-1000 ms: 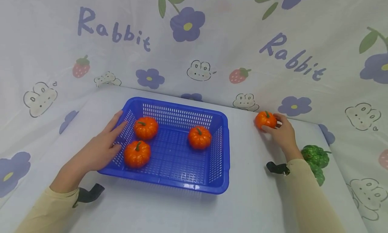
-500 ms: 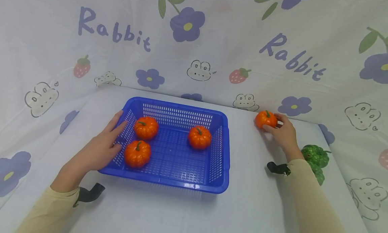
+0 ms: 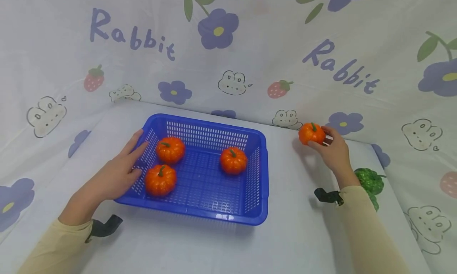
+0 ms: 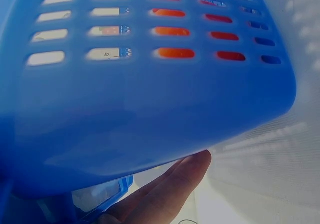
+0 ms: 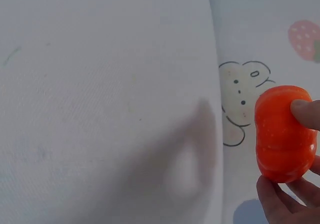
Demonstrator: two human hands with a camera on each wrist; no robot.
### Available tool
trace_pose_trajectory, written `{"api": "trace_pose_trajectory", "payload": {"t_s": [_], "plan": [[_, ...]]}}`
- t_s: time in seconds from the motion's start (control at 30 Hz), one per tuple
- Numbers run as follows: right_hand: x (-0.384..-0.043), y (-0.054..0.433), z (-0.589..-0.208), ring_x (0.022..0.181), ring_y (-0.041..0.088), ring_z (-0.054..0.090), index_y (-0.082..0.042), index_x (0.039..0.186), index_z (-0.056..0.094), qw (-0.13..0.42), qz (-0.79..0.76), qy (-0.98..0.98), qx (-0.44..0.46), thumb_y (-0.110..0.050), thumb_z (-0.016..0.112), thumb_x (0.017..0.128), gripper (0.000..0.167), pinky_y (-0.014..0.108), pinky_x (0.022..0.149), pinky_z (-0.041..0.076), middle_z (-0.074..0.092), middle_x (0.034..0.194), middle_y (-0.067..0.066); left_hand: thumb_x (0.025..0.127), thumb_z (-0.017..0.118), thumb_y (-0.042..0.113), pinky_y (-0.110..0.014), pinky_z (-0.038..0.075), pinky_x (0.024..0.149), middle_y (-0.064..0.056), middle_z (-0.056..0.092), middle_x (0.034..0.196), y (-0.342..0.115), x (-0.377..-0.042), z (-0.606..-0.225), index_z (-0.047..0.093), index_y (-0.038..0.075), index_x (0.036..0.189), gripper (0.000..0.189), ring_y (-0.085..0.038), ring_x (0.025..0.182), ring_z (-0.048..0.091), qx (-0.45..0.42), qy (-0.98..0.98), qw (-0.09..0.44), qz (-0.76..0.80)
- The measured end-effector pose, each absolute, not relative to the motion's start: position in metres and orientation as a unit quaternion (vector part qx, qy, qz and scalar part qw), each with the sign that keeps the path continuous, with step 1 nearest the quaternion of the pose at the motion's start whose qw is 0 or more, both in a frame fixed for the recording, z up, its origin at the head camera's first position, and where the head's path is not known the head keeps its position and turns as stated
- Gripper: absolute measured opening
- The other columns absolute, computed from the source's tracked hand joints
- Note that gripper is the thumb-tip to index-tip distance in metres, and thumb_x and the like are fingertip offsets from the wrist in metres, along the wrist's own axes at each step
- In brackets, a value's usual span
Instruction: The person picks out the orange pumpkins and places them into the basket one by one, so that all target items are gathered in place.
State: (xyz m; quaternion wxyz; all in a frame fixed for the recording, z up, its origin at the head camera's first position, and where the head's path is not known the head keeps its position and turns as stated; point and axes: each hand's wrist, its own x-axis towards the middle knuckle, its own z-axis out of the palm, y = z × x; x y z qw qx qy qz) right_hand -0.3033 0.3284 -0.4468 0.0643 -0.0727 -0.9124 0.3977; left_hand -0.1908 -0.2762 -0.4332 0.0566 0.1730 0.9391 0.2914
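My right hand (image 3: pixel 335 152) grips a small orange pumpkin (image 3: pixel 312 134) with a green stem, near the table's back edge. In the right wrist view that pumpkin (image 5: pixel 285 134) sits between thumb and fingers, above the table, its shadow falling below. My left hand (image 3: pixel 116 175) rests on the left rim of a blue slotted plastic basket (image 3: pixel 192 213), fingers fairly straight. Inside the basket lie two pumpkins on the left, one behind (image 3: pixel 170 150) and one in front (image 3: pixel 160 180), plus a third pumpkin (image 3: pixel 233 161) on the right. The left wrist view shows the basket's outer wall (image 4: pixel 150 109) close up.
Green bumpy vegetable-like pieces (image 3: pixel 369 181) lie at the table's right side, partly hidden by my right forearm. A white cloth covers the table (image 3: pixel 285 226). Behind it hangs a patterned curtain (image 3: pixel 257 36) with rabbits, flowers and strawberries.
My right hand has raised the pumpkin slightly off the table. The left hand and the basket hold their place, and the head view has shifted a little.
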Motion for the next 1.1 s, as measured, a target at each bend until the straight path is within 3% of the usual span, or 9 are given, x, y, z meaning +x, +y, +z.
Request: {"api": "trace_pose_trajectory", "payload": {"t_s": [1.1], "plan": [[-0.260,0.282,-0.398,0.140,0.044,0.056,-0.010,0.164,0.045,0.099,0.368,-0.924,0.026,-0.033,0.081,0.100,0.076,0.057,0.110,0.051,0.052,0.158,0.020,0.104,0.057,0.002,-0.068,0.035,0.118,-0.012,-0.011,0.181,-0.277,-0.190,-0.431,0.024,-0.003,0.170,0.074,-0.052,0.158,0.024,0.174,0.939,0.056,0.291]]}}
